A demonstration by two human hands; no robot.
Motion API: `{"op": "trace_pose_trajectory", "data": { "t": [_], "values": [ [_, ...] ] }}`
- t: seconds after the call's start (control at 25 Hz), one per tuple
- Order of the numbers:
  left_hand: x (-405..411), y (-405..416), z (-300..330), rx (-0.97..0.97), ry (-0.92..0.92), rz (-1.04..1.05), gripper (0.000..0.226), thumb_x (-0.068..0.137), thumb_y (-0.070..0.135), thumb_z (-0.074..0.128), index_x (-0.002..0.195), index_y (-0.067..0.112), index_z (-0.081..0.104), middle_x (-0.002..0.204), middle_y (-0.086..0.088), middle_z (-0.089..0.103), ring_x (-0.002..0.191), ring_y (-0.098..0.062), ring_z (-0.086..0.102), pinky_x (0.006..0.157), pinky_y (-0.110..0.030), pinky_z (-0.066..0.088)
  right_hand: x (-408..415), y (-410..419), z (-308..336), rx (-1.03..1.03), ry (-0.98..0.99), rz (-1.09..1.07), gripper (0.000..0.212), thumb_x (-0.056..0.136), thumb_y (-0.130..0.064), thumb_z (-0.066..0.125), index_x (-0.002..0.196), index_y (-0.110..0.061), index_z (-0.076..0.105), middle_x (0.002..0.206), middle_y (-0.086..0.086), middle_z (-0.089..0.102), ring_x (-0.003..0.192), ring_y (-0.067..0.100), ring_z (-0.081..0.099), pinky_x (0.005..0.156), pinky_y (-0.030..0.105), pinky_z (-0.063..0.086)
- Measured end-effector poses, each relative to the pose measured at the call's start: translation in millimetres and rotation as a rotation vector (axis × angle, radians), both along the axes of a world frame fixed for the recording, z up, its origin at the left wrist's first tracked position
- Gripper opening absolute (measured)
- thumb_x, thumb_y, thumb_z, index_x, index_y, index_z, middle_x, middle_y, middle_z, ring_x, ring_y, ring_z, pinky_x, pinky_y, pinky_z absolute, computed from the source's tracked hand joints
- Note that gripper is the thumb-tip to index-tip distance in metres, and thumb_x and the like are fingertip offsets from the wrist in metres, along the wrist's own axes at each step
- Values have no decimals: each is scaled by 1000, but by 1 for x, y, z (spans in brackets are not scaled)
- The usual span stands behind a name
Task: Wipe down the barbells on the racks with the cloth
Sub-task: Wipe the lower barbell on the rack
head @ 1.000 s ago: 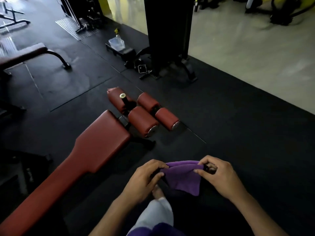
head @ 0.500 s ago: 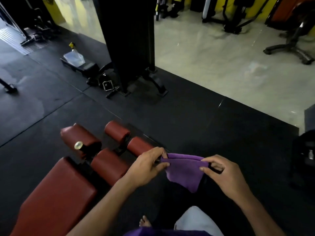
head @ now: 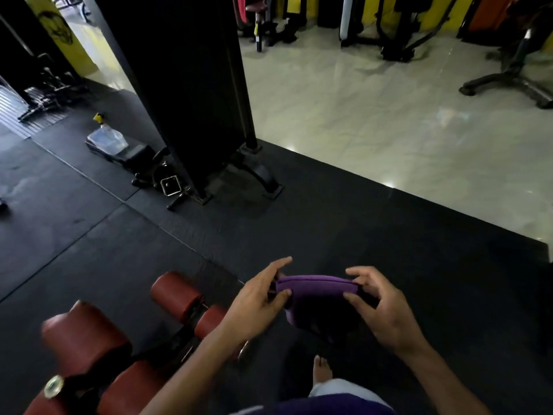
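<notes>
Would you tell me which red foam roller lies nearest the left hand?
The small roller right beside the left hand's wrist; the other three sit further left.

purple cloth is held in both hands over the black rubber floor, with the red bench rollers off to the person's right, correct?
Not quite. The head view shows the purple cloth pinched between the left hand and the right hand over the black rubber floor, but the red bench rollers lie to the person's left, not the right.
</notes>
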State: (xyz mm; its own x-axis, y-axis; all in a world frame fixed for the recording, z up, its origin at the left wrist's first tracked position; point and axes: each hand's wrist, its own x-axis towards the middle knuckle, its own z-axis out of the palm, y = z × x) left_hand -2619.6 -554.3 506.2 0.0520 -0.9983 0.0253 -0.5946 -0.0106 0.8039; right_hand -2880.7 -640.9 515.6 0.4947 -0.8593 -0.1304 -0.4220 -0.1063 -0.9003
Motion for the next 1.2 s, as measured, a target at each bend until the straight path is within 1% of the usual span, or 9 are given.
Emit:
{"op": "trace_pose_trajectory", "data": {
  "t": [0.08,0.2,0.36,0.56,0.68,0.8,0.92,1.0,1.2],
  "values": [
    [10,-42,9,-23,-11,17,23,95,14,62,114,27,65,103,12,62,98,-12,63,86,-31,51,12,-47,7,29,-19,7,35,91,-27,70,123,-40,60,115,-16,67,111,-5,61,91,21,54],
    [23,-89,23,32,262,131,12,99,9,54,98,20,61,98,5,63,92,-12,60,82,-40,49,44,-109,15,93,-85,51,34,90,-33,70,123,-33,62,114,-17,67,109,0,64,88,26,57],
    [56,-142,26,106,464,169,11,104,23,48,103,20,59,99,0,63,86,-20,59,78,-43,49,104,-165,3,260,-162,33,34,93,-54,59,115,-29,66,106,-9,71,101,-2,64,82,19,49],
    [139,-223,19,143,679,365,28,101,22,60,126,33,52,105,5,68,95,-18,69,83,-31,54,212,-248,3,264,-111,-7,31,90,-46,51,113,-30,65,111,-3,68,89,-9,63,70,5,47],
    [189,-256,22,178,724,411,53,88,23,77,128,41,48,114,4,72,104,-17,72,89,-34,58,278,-293,18,257,-62,25,46,89,-65,49,115,-31,64,111,-3,67,88,-4,63,70,13,51],
    [233,-285,23,131,931,580,58,83,26,78,131,43,50,121,6,71,110,-15,70,88,-30,58,347,-332,21,279,-47,16,64,85,-81,39,128,-37,57,121,-7,60,108,11,59,93,40,52],
    [270,-302,20,138,1188,740,42,90,33,69,131,30,59,119,5,74,112,-17,70,93,-35,56,421,-359,28,355,-93,50,42,91,-72,37,119,-45,55,113,-18,54,102,6,55,82,31,48],
    [297,-313,19,146,1207,810,31,98,34,60,127,21,63,115,-1,76,109,-20,71,96,-40,55,468,-376,28,380,-66,150,24,96,-59,42,116,-49,51,110,-21,50,98,2,53,78,26,44],
    [407,-344,7,-11,1134,1062,30,102,35,52,125,20,66,116,-1,75,108,-19,71,91,-37,56,589,-437,6,416,69,621,45,89,-37,71,115,-58,42,113,-29,56,100,-6,59,74,13,44]
  ]
}}
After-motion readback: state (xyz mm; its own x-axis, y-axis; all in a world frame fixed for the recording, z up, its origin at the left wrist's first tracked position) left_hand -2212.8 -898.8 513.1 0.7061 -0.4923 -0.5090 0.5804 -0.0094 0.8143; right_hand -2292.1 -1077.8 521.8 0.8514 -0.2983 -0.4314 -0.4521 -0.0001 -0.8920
